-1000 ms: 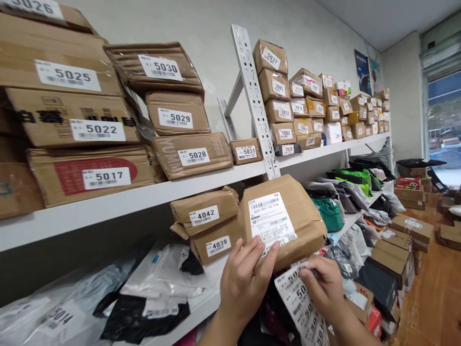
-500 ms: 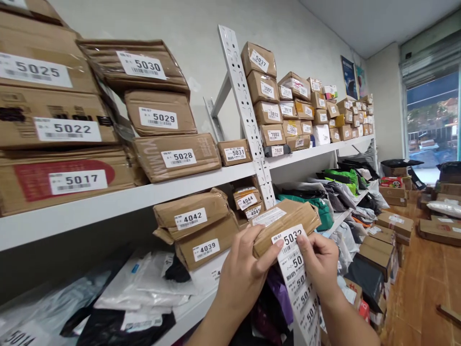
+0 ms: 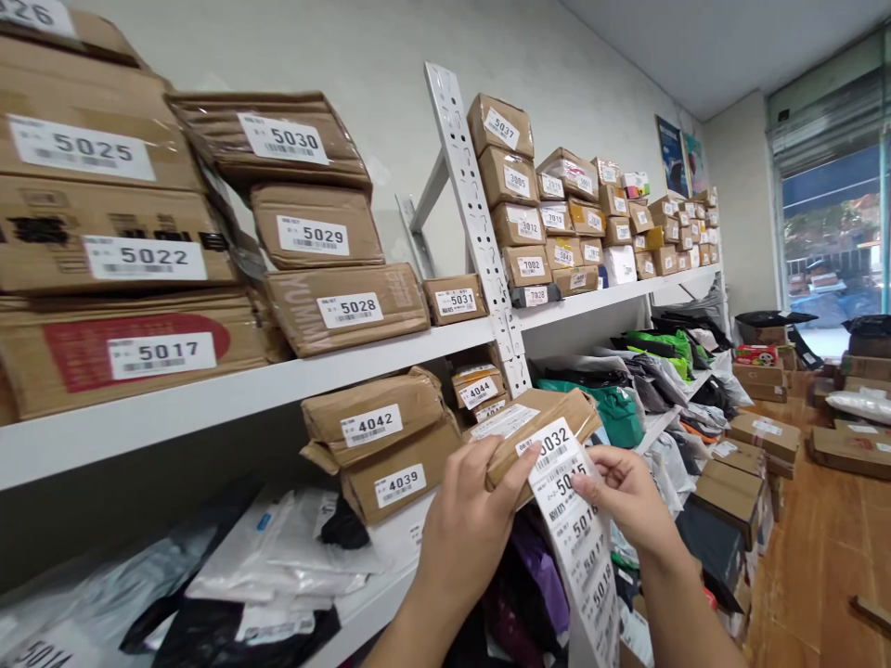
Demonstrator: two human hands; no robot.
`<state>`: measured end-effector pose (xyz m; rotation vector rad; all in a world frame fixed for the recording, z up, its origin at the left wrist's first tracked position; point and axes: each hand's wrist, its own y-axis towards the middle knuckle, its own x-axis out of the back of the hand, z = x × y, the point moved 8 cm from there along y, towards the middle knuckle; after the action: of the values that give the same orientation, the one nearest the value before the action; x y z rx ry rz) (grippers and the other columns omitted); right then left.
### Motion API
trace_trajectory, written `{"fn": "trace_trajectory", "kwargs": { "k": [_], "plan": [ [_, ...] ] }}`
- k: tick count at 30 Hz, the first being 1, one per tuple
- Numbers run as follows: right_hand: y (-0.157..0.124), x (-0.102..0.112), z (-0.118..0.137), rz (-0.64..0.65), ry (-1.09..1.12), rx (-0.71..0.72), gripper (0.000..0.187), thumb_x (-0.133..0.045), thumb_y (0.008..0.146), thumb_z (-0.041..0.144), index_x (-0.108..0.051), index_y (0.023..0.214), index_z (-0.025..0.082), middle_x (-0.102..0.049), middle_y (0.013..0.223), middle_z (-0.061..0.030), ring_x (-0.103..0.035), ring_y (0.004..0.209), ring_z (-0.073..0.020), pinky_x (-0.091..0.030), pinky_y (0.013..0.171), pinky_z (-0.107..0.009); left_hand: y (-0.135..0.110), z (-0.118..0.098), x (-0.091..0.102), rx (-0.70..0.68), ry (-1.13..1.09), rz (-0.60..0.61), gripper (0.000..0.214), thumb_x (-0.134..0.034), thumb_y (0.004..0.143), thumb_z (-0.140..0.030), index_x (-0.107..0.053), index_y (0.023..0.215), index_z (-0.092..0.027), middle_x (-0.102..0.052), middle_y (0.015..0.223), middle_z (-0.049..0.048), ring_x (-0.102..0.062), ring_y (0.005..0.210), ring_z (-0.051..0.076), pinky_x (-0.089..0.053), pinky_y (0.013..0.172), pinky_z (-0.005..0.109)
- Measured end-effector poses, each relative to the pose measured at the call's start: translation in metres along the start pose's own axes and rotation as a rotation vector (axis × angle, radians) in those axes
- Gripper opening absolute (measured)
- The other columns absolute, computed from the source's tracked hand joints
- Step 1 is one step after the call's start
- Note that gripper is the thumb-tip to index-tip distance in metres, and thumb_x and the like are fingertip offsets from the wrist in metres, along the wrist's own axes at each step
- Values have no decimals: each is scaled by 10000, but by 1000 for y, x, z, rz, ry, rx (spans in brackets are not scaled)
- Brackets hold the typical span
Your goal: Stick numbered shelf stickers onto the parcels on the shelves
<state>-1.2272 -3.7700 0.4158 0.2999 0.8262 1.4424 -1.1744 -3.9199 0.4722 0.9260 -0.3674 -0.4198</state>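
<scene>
My left hand (image 3: 468,520) grips a small brown cardboard box (image 3: 567,410), its thumb at the left edge of the label numbered 5032 on the box's near side. From that label a long strip of white number labels (image 3: 588,547) hangs down, with 5015, 5017 and 5018 printed lower on it. My right hand (image 3: 626,496) pinches the strip near the 5015 label, thumb in front. The box has a white shipping label on top. Part of its left end is hidden behind my left fingers.
A white shelf (image 3: 390,348) carries labelled boxes, including a small box marked 5031 (image 3: 455,299). Below stand boxes 4042 (image 3: 372,425) and 4039 (image 3: 400,484), beside white and black plastic parcels. A perforated upright (image 3: 459,167) divides the shelving. Cartons line the wooden floor (image 3: 814,557) at right.
My right thumb has shifted from the 5032 label down to the 5015 label. The 5032 label now shows more fully. Box and left hand have moved slightly left in view.
</scene>
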Motion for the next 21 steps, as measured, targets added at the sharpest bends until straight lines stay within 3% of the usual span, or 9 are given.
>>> {"fn": "trace_trajectory", "kwargs": {
  "k": [2,5,7,10,14,17,21],
  "plan": [
    [-2,3,-3,-18,19,-13,466,-811,611,603,-621,614,178,-530,525,16,-461,499,-115,-374,477,-230,0,-1,2,-9,10,-11,472,-563,834,-44,-543,1246,-274,-538,1136,103,-560,1017,255,-563,816,392],
    [-6,15,-6,-103,11,31,620,-728,679,678,-394,470,199,-340,444,61,-265,443,-72,-226,418,-212,2,1,10,10,18,-73,531,-576,812,-11,-535,1258,-297,-528,1148,89,-558,1072,249,-558,878,404],
    [-8,14,-14,-25,25,19,666,-690,704,702,-316,455,211,-250,431,78,-180,436,-61,-166,415,-221,6,7,18,40,26,-147,583,-574,807,9,-512,1288,-315,-514,1160,81,-553,1117,244,-544,937,421],
    [-10,6,-30,160,63,-56,667,-708,675,709,-319,459,212,-254,417,81,-158,409,-49,-126,417,-226,23,24,32,10,52,-288,651,-597,819,-11,-456,1358,-349,-483,1189,77,-553,1145,240,-518,1003,453],
    [-8,7,-45,192,84,-95,649,-735,654,699,-360,481,199,-335,421,64,-225,405,-46,-152,432,-217,62,60,44,-111,94,-517,775,-683,802,-102,-376,1421,-454,-423,1234,49,-549,1144,244,-523,1001,432],
    [-12,13,-55,169,97,-123,638,-740,653,693,-383,490,190,-329,434,67,-223,419,-44,-170,439,-210,102,99,35,-36,61,-571,762,-637,848,-144,-317,1456,-473,-371,1267,61,-517,1185,258,-503,1023,437],
    [-23,36,-66,70,82,-172,664,-759,595,720,-377,487,186,-269,461,81,-179,459,-47,-166,452,-209,147,145,0,196,0,-440,542,-568,891,-197,-462,1402,-344,-353,1302,101,-430,1291,292,-429,1100,468]
  ]
}}
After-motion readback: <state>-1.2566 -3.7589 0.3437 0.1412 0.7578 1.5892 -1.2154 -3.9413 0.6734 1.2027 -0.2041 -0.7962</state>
